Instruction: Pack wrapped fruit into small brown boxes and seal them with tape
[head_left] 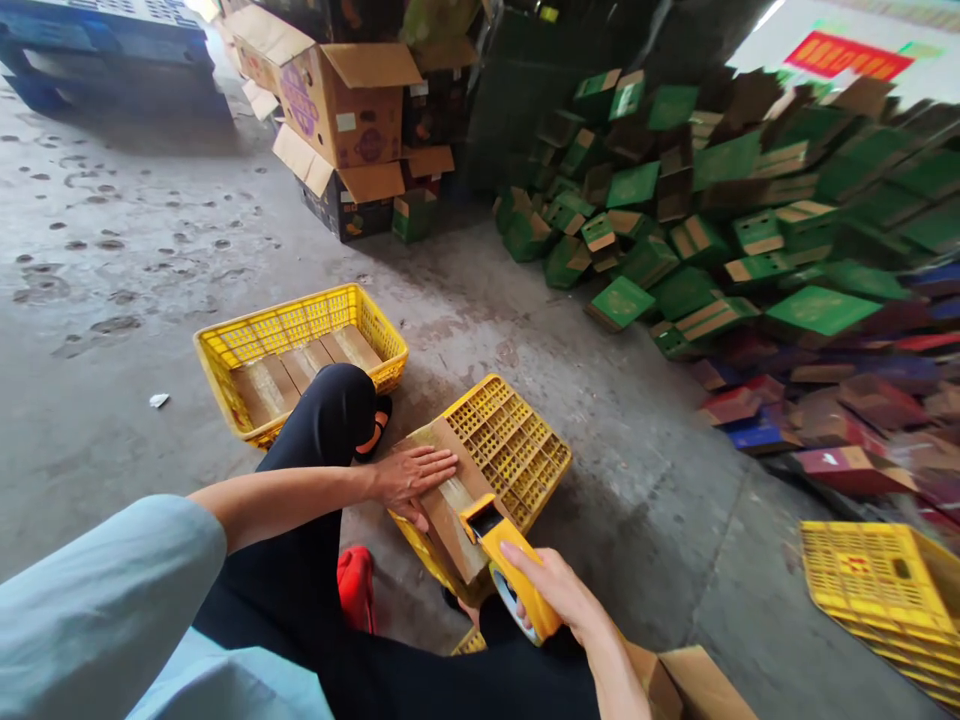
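My left hand (pixel 412 476) lies flat on a brown cardboard box (pixel 461 462), its fingers stretched out across the top. Clear tape runs along the box's upper face. The box rests on a yellow plastic crate (pixel 517 445) that is turned bottom-up in front of my knees. My right hand (pixel 556 592) grips a yellow tape dispenser (pixel 516 572), whose front end meets the box's right end. Part of the tape roll shows under the handle. Further forward and left, an upright yellow crate (pixel 300 322) holds several taped cardboard boxes (pixel 304 365).
Green boxes (pixel 720 250) lie heaped at the back right, with red and blue ones nearer. Open cartons (pixel 364 105) are stacked at the back, and blue pallets (pixel 105 45) stand far left. Nested yellow crates (pixel 874 585) sit at the right. Open cardboard flaps (pixel 701 685) show beside me.
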